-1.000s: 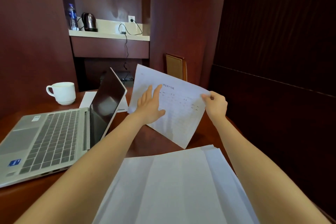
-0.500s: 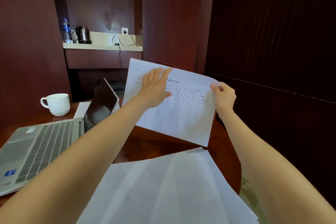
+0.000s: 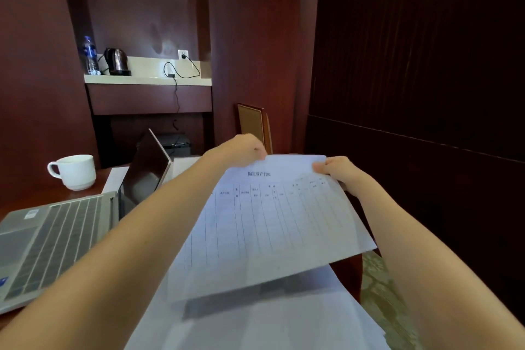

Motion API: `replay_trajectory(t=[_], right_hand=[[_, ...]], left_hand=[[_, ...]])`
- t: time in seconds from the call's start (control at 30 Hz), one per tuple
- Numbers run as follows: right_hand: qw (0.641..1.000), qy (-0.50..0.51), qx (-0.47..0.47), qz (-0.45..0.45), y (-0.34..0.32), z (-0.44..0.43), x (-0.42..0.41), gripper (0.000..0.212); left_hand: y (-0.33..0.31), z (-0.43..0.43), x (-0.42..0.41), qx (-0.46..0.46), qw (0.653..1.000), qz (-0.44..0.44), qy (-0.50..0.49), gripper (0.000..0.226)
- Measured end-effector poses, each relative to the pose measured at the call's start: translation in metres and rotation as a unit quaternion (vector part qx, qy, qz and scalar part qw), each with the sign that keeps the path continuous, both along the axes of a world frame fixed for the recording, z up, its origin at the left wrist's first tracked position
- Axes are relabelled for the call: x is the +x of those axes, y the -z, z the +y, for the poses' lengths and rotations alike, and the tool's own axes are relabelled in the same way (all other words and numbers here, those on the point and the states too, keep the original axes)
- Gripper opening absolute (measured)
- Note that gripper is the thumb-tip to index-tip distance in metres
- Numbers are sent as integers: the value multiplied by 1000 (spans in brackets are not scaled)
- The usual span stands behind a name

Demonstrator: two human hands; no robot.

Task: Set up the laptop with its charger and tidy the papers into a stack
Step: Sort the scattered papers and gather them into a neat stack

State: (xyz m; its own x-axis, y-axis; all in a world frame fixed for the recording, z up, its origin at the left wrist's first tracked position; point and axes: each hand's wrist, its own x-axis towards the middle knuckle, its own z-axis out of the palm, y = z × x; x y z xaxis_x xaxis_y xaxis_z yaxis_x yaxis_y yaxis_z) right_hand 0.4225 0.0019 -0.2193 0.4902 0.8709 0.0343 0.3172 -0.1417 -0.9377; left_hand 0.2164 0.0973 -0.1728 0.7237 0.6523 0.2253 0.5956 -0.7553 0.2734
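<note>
I hold a printed sheet with a table (image 3: 272,224) flat in the air above the paper stack (image 3: 272,318) at the table's near edge. My left hand (image 3: 241,149) grips the sheet's far left corner, and my right hand (image 3: 339,170) pinches its far right corner. The silver laptop (image 3: 54,236) lies open on the left, its dark screen (image 3: 145,176) tilted back. A black charger cable (image 3: 177,88) runs from the wall socket (image 3: 183,54) down over the shelf edge. More white paper (image 3: 113,179) lies behind the laptop.
A white cup (image 3: 75,172) stands on the brown table (image 3: 85,190) behind the laptop. On the far shelf (image 3: 147,79) are a water bottle (image 3: 90,55) and a kettle (image 3: 116,61). A chair back (image 3: 252,125) rises past the table. Patterned carpet (image 3: 380,290) shows at the right.
The sheet has come down from upright to lying flat over the stack, closer to me. My left hand went from pressing flat on the sheet to gripping its far corner.
</note>
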Motion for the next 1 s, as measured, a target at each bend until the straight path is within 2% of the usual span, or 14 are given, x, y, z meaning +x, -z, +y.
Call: replay_trajectory(t=[0.1,0.17,0.23,0.3,0.4,0.5,0.57,0.73,0.77,0.83,0.93,1.0], right_hand=[[991,-68,-114,-2,7,-4,3,26],[973,-125,-192,-19,10,-7,2,29],[950,-163,-260,-54,12,-10,-2,21],[925,-188,-317,-96,15,-12,-9,8],[893,-206,-374,-143,24,-7,-17,9],[863,-223,-417,-174,30,0,-23,16],[843,-232,-448,-189,30,4,-27,26],[779,-226,-532,-243,29,11,-36,29],[777,-217,-533,-255,29,13,-38,31],[797,-185,-513,-260,29,18,-40,35],[848,-132,-431,-279,32,29,-43,33],[880,-112,-371,-273,38,39,-49,28]], left_hand=[[22,8,-8,-107,994,27,6,20],[33,7,-15,-159,983,95,0,21],[41,3,-20,-192,968,163,-6,17],[48,-2,-25,-243,949,203,-6,24],[60,-9,-30,-324,909,261,-12,27],[69,-8,-34,-341,890,303,-16,25],[72,-6,-36,-339,888,311,-19,20],[71,-5,-38,-346,883,315,-23,17],[71,-5,-39,-348,885,307,-30,21],[73,-1,-40,-338,899,273,-54,31],[80,9,-42,-246,934,240,-98,37],[88,16,-44,-181,941,253,-138,39]])
